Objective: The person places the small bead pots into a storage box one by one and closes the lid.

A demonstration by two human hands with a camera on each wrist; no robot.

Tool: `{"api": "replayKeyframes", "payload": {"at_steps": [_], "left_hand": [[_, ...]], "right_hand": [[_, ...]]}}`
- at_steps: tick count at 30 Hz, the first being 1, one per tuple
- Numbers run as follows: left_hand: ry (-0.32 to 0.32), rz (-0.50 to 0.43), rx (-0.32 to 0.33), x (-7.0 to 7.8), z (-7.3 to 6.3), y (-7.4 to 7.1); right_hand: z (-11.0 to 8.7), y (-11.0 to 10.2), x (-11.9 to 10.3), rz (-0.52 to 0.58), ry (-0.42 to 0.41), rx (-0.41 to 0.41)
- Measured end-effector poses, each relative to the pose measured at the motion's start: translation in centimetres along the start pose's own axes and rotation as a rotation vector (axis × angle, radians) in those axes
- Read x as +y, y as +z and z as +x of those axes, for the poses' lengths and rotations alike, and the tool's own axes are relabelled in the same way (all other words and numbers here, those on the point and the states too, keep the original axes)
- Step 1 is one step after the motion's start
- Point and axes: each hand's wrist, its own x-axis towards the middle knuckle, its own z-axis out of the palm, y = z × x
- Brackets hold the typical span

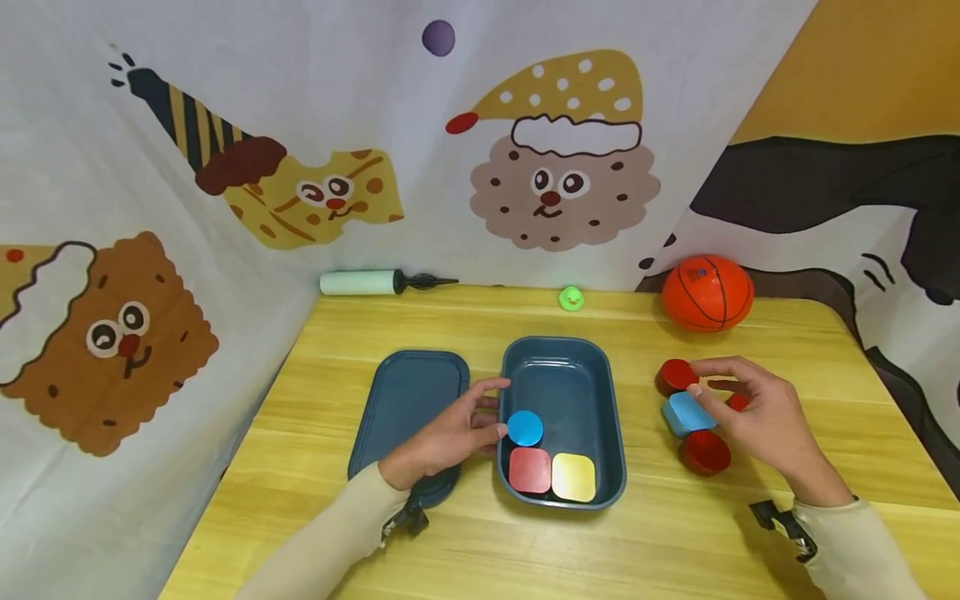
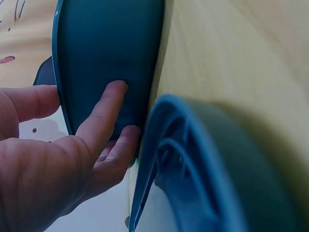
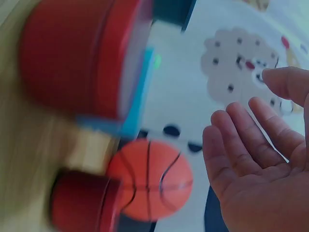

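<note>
A dark blue box [image 1: 566,400] sits mid-table with a blue round container [image 1: 525,428], a red square one [image 1: 530,471] and a yellow square one [image 1: 573,477] in its near part. My left hand [image 1: 457,429] touches the box's left side; the left wrist view shows fingers [image 2: 104,111] against the outer wall and the thumb at the rim. My right hand [image 1: 757,417] hovers, fingers apart, beside a light blue square container [image 1: 688,414] and red round containers [image 1: 677,377]; in the right wrist view its palm is bare. Another red round container [image 1: 705,452] stands nearer.
A matching blue lid [image 1: 412,400] lies left of the box, partly under my left forearm. Along the back are a pale green hand pump [image 1: 360,282], a green toy duck [image 1: 572,298] and an orange basketball [image 1: 707,293]. A cartoon-printed cloth [image 1: 435,208] hangs behind.
</note>
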Motion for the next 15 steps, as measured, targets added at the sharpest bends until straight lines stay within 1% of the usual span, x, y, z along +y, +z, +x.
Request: {"api": "replayKeyframes", "payload": {"at_steps": [4,7,11,15], "left_hand": [[0.004,0.011,0.005,-0.1,0.1,0.0],[0.004,0.015,0.009,-0.2,0.1,0.0],[-0.004,0.018,0.014,0.0,0.0,0.0],[-0.011,0.018,0.011,0.2,-0.1,0.1]], "right_hand": [[-0.3,-1.6,1.9,-0.053,0.122,-0.006],[-0.3,-2.3,3.3,-0.095,0.200,-0.046],[-0.7,-2.7,4.9,-0.106,0.257,-0.113],[-1.2,-2.8,6.1,-0.088,0.284,-0.151]]}}
